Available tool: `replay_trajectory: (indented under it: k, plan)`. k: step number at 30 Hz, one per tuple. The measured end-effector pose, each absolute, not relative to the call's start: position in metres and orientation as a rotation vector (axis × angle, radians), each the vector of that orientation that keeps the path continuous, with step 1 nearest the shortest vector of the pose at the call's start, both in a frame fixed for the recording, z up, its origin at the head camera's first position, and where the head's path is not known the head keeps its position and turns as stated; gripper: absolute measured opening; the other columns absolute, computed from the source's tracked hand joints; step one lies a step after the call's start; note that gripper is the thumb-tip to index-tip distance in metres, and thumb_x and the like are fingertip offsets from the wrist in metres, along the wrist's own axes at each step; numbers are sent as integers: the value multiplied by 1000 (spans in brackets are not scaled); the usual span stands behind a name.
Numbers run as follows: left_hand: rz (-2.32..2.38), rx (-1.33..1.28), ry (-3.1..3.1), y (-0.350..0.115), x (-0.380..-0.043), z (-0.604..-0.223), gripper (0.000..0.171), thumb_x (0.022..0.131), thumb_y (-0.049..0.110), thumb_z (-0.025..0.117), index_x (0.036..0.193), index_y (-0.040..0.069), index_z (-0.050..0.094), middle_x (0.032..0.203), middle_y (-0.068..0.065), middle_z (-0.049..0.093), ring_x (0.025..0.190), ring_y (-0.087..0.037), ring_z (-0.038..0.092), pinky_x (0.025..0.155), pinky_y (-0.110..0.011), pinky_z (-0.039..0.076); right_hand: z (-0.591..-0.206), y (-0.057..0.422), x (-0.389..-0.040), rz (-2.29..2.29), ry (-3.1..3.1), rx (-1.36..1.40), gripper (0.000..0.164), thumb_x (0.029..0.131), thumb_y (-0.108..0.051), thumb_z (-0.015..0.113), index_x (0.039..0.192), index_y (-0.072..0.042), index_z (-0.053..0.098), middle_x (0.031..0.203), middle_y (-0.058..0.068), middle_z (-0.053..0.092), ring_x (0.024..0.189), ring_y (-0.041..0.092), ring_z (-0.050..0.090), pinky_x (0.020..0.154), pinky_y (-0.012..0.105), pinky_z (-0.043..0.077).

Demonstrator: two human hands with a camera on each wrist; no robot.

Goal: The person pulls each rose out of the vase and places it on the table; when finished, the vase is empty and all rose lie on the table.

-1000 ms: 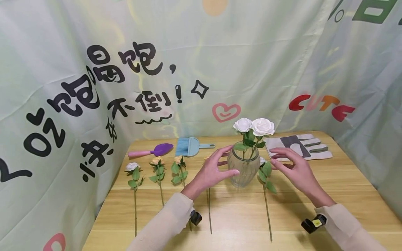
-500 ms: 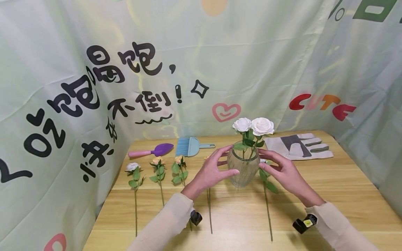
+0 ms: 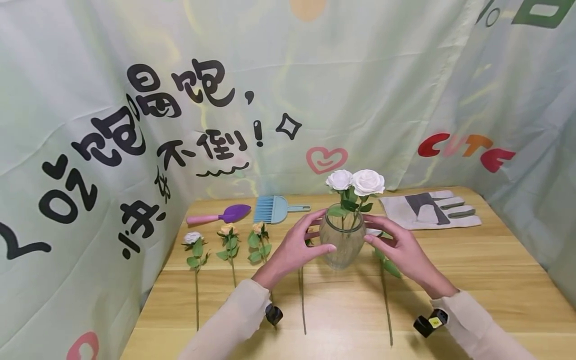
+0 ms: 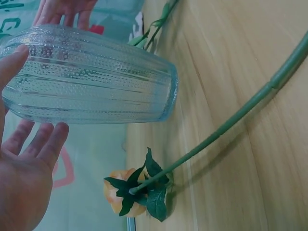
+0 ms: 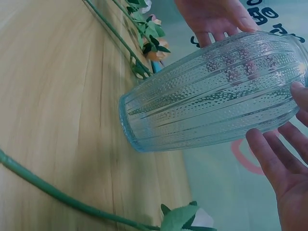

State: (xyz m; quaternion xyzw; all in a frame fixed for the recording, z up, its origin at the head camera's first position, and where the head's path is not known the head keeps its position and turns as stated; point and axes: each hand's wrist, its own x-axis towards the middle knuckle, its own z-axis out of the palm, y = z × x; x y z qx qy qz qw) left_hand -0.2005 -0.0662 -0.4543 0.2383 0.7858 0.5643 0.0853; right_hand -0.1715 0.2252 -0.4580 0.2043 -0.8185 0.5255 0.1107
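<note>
A clear ribbed glass vase [image 3: 343, 247] stands upright on the table, held between both hands. Two white roses [image 3: 368, 183] rise from its mouth. My left hand [image 3: 294, 248] holds the vase's left side, fingers behind and thumb in front. On the other side my right hand [image 3: 405, 250] grips it in the same way. The left wrist view shows the vase [image 4: 96, 77] with its beaded texture. An orange rose [image 4: 126, 192] lies near the left hand. Close to the right hand lies another white rose, its stem [image 3: 388, 310] pointing toward the front; its bloom is partly hidden.
Left of the vase lie a white rose [image 3: 193, 238] and orange roses [image 3: 228, 230]. Behind them are a purple trowel [image 3: 236, 213] with a pink handle and a blue brush with dustpan [image 3: 272, 209]. A work glove [image 3: 429, 210] lies at the back right. A printed curtain [image 3: 270, 75] encloses the table.
My right hand has moved left from beside the vase and taken hold of it. The vase, with its roses, has shifted slightly left. The left hand has stayed around it.
</note>
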Motion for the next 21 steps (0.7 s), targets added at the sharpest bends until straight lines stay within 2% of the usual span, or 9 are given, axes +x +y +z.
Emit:
replay_trajectory:
  k: [2,5,11,14,17,21]
  plan:
    - [1686,721,2347,-66,-200,-454,84,94,41,88,163,49,40,167,13,45,148,-23,55,117,-47,57,-458,224,-171,1551,-2400,598,44,105,-4,72,149,-9,65,142,-18,65,127,-10,61,96,12,60]
    - [1689,729,2350,-66,-199,-454,85,94,39,88,164,48,41,167,12,46,148,-23,55,118,-47,56,-457,224,-170,1548,-2385,580,42,104,-3,72,146,-8,67,139,-21,65,125,-9,62,97,12,60]
    - [1693,715,2345,-67,-199,-455,84,94,40,88,163,50,41,166,14,46,148,-22,55,119,-48,55,-440,224,-169,1584,-2158,636,25,101,13,66,125,6,71,126,-5,72,118,3,69,101,14,59]
    - [1693,710,2343,-69,-199,-456,83,94,42,88,162,51,40,167,15,45,148,-22,55,118,-49,55,-426,225,-172,1567,-2076,743,24,98,21,63,119,12,70,126,2,70,121,9,67,105,14,56]
    - [1692,717,2350,-71,-199,-456,83,94,42,87,162,51,41,167,16,45,149,-21,54,119,-49,55,-412,225,-175,1538,-2110,833,29,98,20,64,123,9,72,135,7,68,129,10,62,106,13,55]
    - [1698,758,2354,-71,-200,-456,82,95,39,87,163,47,41,167,15,45,152,-21,51,121,-49,53,-399,222,-178,1425,-2245,863,35,101,12,67,132,-3,75,145,7,66,138,5,57,110,11,51]
